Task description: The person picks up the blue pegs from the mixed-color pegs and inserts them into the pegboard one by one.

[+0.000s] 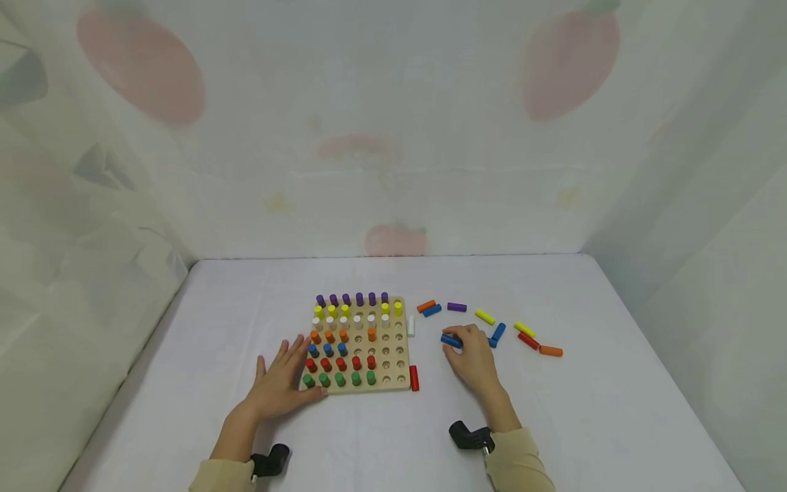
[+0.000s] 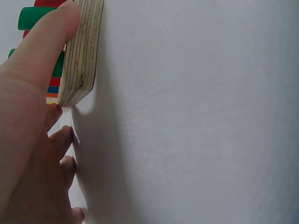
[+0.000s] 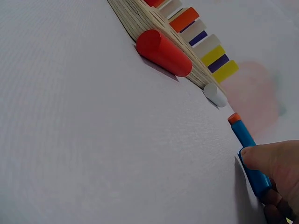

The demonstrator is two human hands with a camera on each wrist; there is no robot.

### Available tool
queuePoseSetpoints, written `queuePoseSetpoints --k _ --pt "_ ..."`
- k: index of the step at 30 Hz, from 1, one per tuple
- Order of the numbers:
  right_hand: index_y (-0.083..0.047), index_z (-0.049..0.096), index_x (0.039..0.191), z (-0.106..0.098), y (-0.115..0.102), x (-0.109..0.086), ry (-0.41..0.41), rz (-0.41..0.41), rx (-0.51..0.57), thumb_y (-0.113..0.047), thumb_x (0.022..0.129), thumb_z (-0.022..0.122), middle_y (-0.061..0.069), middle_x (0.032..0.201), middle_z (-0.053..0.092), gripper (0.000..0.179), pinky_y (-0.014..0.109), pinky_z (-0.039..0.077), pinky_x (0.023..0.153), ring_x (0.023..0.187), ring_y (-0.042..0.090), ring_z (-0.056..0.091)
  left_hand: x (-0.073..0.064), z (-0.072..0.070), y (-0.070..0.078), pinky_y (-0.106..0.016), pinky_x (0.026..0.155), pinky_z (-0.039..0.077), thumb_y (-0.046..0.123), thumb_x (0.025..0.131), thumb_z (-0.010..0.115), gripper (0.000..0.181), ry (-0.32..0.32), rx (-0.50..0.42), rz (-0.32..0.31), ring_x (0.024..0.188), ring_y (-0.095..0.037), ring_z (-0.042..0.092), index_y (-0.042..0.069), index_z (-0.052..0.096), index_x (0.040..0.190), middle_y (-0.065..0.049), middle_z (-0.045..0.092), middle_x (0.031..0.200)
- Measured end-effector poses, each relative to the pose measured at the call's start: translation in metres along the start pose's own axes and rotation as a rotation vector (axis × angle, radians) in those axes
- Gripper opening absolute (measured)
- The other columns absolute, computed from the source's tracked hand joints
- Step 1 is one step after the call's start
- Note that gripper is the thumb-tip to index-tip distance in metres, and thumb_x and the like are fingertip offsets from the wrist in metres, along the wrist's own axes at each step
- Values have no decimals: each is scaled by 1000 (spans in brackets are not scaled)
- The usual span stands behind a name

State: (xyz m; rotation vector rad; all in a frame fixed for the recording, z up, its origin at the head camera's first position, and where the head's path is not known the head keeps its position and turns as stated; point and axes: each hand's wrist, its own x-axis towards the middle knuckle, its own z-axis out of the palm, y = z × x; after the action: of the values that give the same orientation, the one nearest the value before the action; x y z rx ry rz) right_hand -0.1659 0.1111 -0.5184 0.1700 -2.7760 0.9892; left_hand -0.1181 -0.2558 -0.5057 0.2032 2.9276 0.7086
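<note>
A person's left hand lies spread, gripping nothing, at the left side of a pale plywood pegboard on a white-covered counter, its thumb stretched along the near edge as if to steady it. Three upright blue cylindrical pegs stand at the left of one row, an unfilled hole next in line. A red cylindrical peg lies beside the board's right edge. Farther right, the right hand, its back up and forearm slanting in from the near side, pinches a loose blue cylindrical peg lengthwise between thumb and fingers. The step appears to be picking up; the next move likely calls for carrying it left, upending it and lowering it into the blue row.
</note>
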Motion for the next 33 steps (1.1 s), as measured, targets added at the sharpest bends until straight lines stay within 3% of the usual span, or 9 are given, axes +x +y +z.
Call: queuePoseSetpoints --k 23,33 --pt "-15 69 99 3 1 3 15 9 -85 -13 79 71 4 85 56 20 26 38 63 75 17 47 -1 -2 3 -72 99 -7 68 64 67 107 3 13 -1 139 -41 12 13 26 146 -13 22 152" --pt "-13 69 101 1 -1 3 13 20 -41 -12 80 69 3 84 56 20 26 38 63 75 17 47 0 0 0 -72 99 -6 69 64 65 108 -2 25 -2 139 -41 11 14 24 147 -12 21 152"
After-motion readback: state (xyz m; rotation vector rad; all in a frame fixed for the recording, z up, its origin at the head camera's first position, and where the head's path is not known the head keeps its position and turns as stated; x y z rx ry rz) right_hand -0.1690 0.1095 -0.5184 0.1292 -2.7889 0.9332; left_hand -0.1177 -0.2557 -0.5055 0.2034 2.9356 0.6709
